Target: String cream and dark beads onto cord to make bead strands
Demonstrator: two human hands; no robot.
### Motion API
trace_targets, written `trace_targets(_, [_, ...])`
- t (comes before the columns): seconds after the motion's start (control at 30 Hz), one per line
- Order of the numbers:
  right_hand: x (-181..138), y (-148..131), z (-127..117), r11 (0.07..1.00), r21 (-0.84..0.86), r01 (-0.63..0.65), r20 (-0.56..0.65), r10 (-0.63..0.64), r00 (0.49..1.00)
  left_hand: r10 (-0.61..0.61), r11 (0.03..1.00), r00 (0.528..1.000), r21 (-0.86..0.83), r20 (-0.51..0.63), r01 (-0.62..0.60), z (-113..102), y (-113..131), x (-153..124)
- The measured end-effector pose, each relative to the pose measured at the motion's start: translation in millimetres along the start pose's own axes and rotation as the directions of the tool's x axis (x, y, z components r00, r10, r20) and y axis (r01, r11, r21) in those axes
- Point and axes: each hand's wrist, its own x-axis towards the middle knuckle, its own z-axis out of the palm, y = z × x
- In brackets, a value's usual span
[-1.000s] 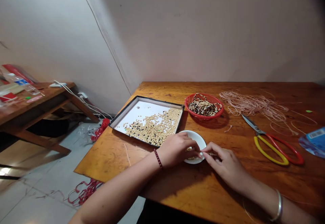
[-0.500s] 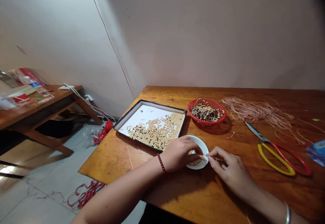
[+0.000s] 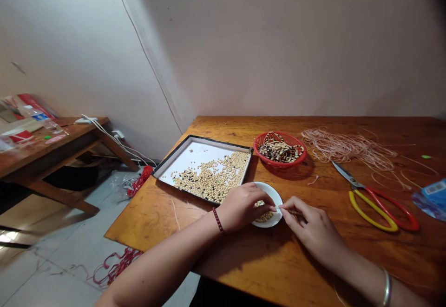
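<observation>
My left hand (image 3: 244, 206) rests over a small white dish (image 3: 268, 194) of pale beads, fingers pinched together at its right rim. My right hand (image 3: 311, 229) lies just right of the dish, its thumb and forefinger pinched on a thin cord with beads on it, tip to tip with the left hand. What the left fingers pinch is too small to make out. A flat tray (image 3: 195, 154) of loose beads lies behind the dish.
A red basket (image 3: 280, 149) of beaded strands sits behind the dish. Pink cord (image 3: 348, 146) is heaped at the back right, with yellow and red scissors (image 3: 374, 195) beside it. A blue packet (image 3: 432, 195) lies at the right edge. A second table (image 3: 45, 144) stands left.
The hands stay pinched together at the dish rim. The view has shifted slightly; nothing on the table has moved.
</observation>
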Motion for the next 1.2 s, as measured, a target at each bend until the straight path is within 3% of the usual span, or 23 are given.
trace_targets(0.17, [0, -1, 1, 1.0, 0.018, 0.003, 0.03, -0.003, 1.0, -0.004, 1.0, 1.0, 0.002, -0.027, 0.004, 1, -1, 0])
trace_targets(0.37, [-1, -2, 4, 0.978, 0.207, -0.016, 0.076, 0.001, 0.997, 0.024, 0.998, 0.999, 0.051, -0.029, -0.023, 2, 0, 0])
trace_targets(0.6, [-1, 0, 5, 0.974, 0.227, 0.001, 0.031, -0.008, 0.999, 0.08, 0.989, 0.997, 0.122, 0.009, -0.08, 1, 2, 1])
trace_targets(0.83, [3, 3, -3, 0.989, 0.136, 0.05, -0.079, -0.039, 0.996, -0.019, 0.993, 0.989, 0.113, -0.145, 0.036, 3, 0, 0])
trace_targets(1.2, [7, 7, -3, 0.957, 0.267, -0.112, -0.066, 0.134, 0.989, -0.073, 0.996, 0.978, 0.033, -0.195, 0.081, 3, -1, 0])
